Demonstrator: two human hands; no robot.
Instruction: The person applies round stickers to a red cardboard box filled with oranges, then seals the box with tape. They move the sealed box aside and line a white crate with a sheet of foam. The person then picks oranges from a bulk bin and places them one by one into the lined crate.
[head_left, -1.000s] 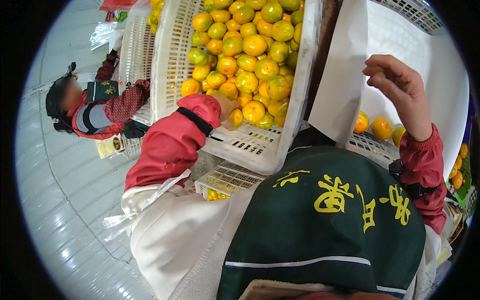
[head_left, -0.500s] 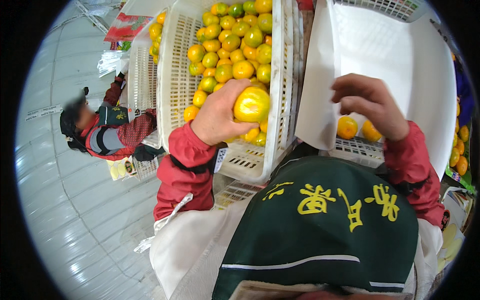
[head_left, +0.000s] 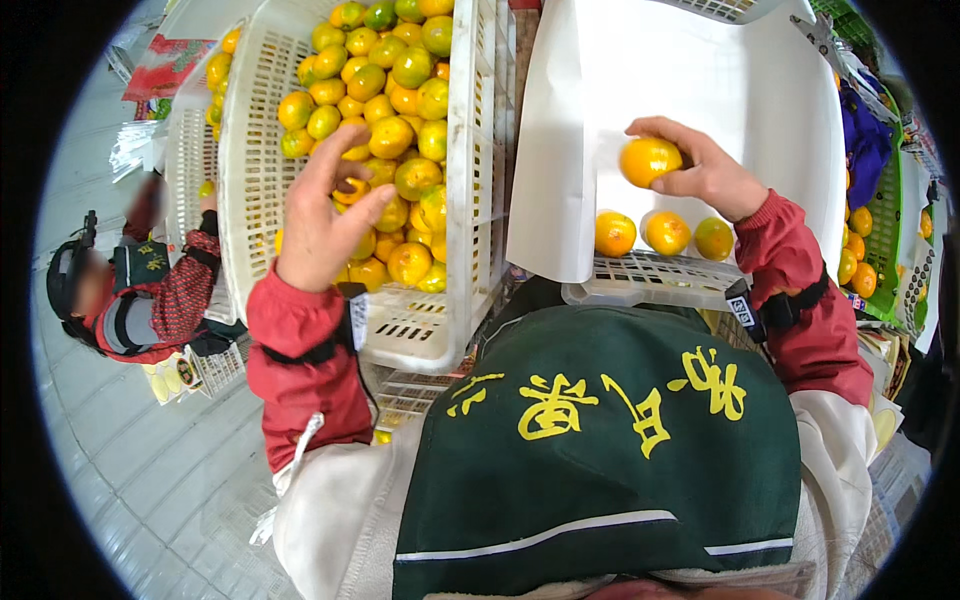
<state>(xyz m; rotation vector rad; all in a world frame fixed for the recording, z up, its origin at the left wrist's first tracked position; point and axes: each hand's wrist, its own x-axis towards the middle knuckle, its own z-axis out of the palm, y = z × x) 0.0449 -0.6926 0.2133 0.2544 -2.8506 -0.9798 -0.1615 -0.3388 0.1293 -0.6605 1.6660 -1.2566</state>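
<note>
Nearest: dark green apron, yellow lettering, below both crates. Past it, the near edge of the right crate, slotted, white sheet lining it, sheet's left side hanging over the crate's left edge. 3 oranges sit in a row along that near edge: left orange, middle orange, right orange, the last greener. Small gap between left and middle.

Right hand is over the right crate, just beyond the row; grip narrow, thumb and fingers round 1 held orange. Key relation: held orange is at the fingertips, left of the palm, with the row between it and the near edge, roughly in line with the left and middle ones. Fruit is round, no clear long axis. Right hand is the nearer hand to the row; left is well apart.

Left hand is over the near half of the left crate, fingers and thumb spread wide, nothing in it. Nearest thing: the orange pile, many with green patches; can't tell if fingertips touch. Pile runs toward the far edge.

Farther off, left: co-worker beside another crate. Right: green crate with more fruit.
</note>
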